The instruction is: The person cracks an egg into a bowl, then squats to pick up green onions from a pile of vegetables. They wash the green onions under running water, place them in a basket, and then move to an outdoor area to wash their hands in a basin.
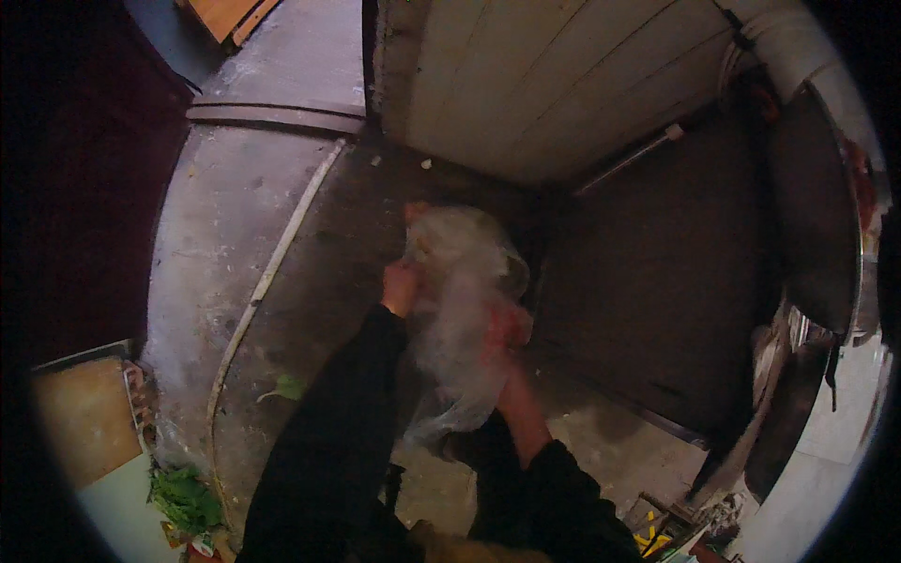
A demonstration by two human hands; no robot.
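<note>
A pale, translucent plastic bag (457,338) hangs loosely in front of me above the concrete floor. My left hand (400,287) grips its left edge, with the fingers curled into the film. My right hand (512,376) is at the bag's right side, partly covered by the film, so its fingers are blurred. A reddish patch shows through the bag around that hand; I cannot tell whether it is print or contents. Something small and orange (416,209) shows at the bag's far left corner. What the bag holds is not clear.
A pale hose or pipe (264,281) runs along the floor at the left, near a loose green leaf (285,387). Leafy greens (184,500) lie at the lower left. A dark panel (647,281) stands at the right, and a pale panelled surface (507,91) is ahead.
</note>
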